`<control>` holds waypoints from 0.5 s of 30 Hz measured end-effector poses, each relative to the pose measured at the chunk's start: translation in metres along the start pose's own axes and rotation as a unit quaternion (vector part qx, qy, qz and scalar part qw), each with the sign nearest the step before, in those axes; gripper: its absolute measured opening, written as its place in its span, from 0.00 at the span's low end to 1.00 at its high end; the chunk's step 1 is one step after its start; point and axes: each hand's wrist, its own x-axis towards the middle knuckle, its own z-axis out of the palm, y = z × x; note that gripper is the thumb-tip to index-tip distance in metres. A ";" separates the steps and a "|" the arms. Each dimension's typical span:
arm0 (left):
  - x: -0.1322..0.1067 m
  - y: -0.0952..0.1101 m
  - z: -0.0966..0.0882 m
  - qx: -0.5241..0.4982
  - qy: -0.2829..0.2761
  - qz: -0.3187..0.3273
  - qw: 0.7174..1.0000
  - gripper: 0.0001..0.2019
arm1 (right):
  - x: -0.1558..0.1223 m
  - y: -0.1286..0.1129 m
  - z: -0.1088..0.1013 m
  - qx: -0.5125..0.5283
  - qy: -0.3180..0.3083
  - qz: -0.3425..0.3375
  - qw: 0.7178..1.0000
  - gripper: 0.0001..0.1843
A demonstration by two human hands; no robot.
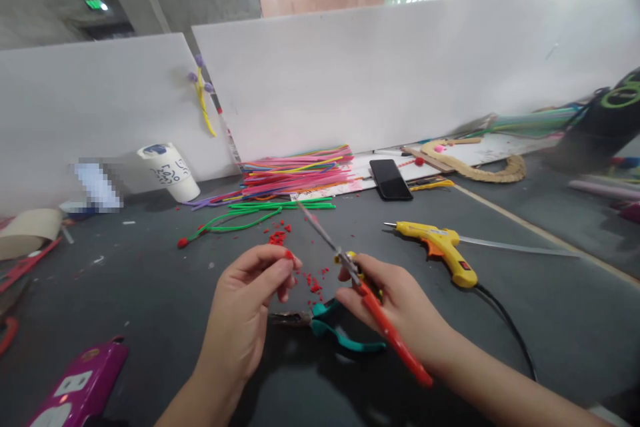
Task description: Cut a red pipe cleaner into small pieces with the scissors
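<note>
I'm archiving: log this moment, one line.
left hand: pinching red piece | right hand: holding red-handled tool | nearby: teal-handled pliers, glue gun

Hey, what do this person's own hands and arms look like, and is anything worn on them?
The left hand and right hand are bare, with no gloves or rings showing, though some fingers are partly hidden. The left forearm and right forearm show no sleeve, watch or bracelet, and no visible markings.

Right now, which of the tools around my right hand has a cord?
The yellow glue gun lying to the right: a black cord runs from its handle. The teal-handled pliers and the red-handled tool in your right hand show none.
</note>
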 end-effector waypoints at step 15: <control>-0.011 -0.016 0.009 0.428 -0.185 0.201 0.862 0.06 | 0.003 -0.004 0.009 0.267 -0.025 0.082 0.960 0.02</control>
